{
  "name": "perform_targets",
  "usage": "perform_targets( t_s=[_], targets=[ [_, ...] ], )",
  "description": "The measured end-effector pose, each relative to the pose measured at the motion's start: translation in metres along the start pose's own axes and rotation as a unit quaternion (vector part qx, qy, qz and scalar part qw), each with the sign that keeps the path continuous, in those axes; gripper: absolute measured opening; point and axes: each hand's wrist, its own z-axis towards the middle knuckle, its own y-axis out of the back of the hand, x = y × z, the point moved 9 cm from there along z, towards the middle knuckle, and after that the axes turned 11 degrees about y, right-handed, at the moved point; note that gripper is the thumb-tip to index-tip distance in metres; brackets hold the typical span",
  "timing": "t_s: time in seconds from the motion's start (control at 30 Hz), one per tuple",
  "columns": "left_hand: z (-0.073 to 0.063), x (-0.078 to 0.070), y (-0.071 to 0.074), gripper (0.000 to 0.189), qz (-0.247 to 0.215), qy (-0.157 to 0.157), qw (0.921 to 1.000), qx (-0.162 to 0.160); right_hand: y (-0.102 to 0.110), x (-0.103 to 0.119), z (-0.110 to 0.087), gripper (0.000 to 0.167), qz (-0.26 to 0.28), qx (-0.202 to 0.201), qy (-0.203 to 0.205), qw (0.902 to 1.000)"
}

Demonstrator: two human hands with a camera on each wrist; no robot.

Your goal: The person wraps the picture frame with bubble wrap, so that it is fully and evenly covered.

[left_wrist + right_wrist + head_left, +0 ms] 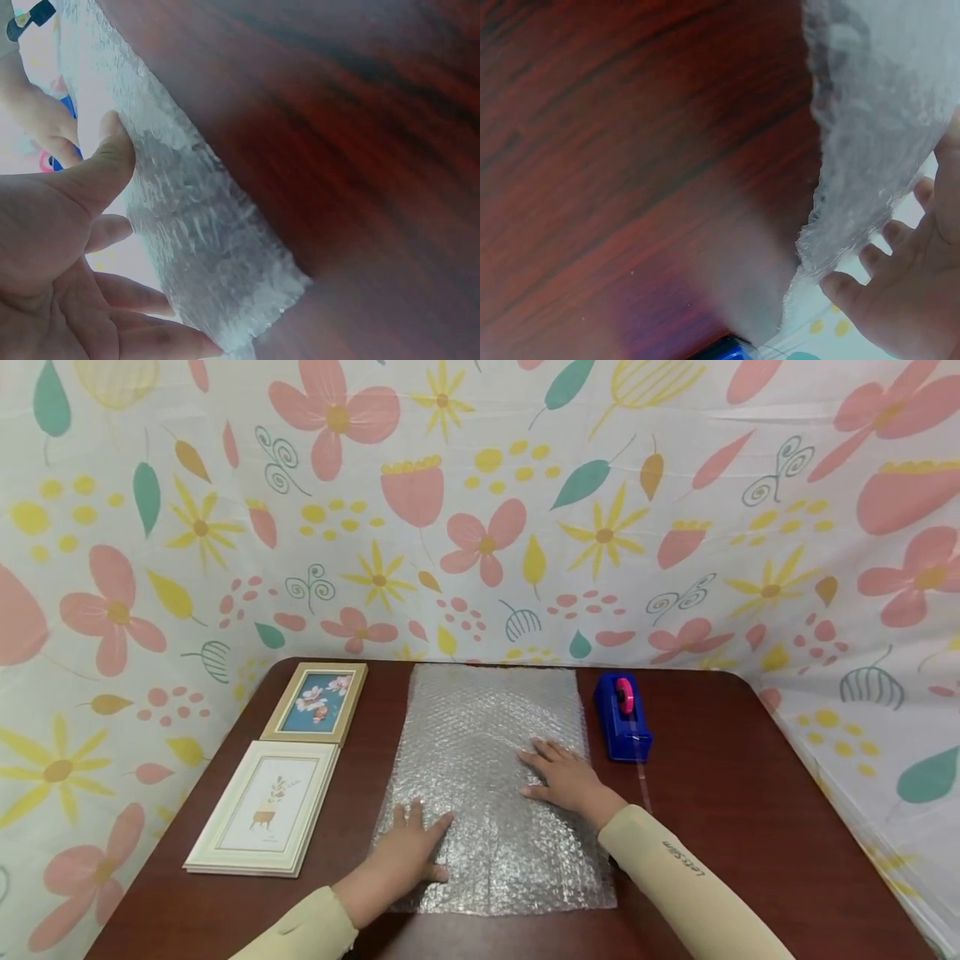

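Plastic bubble wrap (487,852), clear and unfolded, lies lengthwise over the middle of the worktop (757,827), its far edge close to the worktop's far edge. Left hand (408,853): laid on the near left part of the sheet, fingers spread; grip released. Right hand (564,779): laid on the sheet's right part, farther from the person than the left, fingers extended; grip likewise released. Both forearms wear pale sleeves (682,885), the right one lettered.

Left of the sheet, and apart from it, is a gold picture frame (315,702) showing blossoms on blue. Directly nearer the person is a white picture frame (262,806) with a plant print; the two meet or nearly meet, contact not determinable. Right of the sheet, near its far part, stands a blue tape dispenser (622,735) with a pink-centred roll (625,696). Floral-printed fabric (487,468) forms the backdrop.
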Motion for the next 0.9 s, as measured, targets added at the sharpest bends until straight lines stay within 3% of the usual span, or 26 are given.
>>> perform_targets(
  t_s=[0.2,0.47,0.9],
  targets=[
    [0.001,0.003,0.004,0.086,-0.027,-0.01,0.9995,0.011,-0.001,0.001,0.0,0.07,-0.004,-0.004,-0.009,0.9999],
    [0.005,0.009,-0.001,0.087,-0.044,-0.016,0.9983,0.034,-0.004,0.002,-0.002,0.071,0.002,-0.006,-0.025,0.9997],
    [0.004,0.026,0.004,0.093,-0.067,-0.04,0.9965,0.03,-0.008,0.009,-0.01,0.072,-0.012,-0.026,-0.063,0.9976]
  ],
)
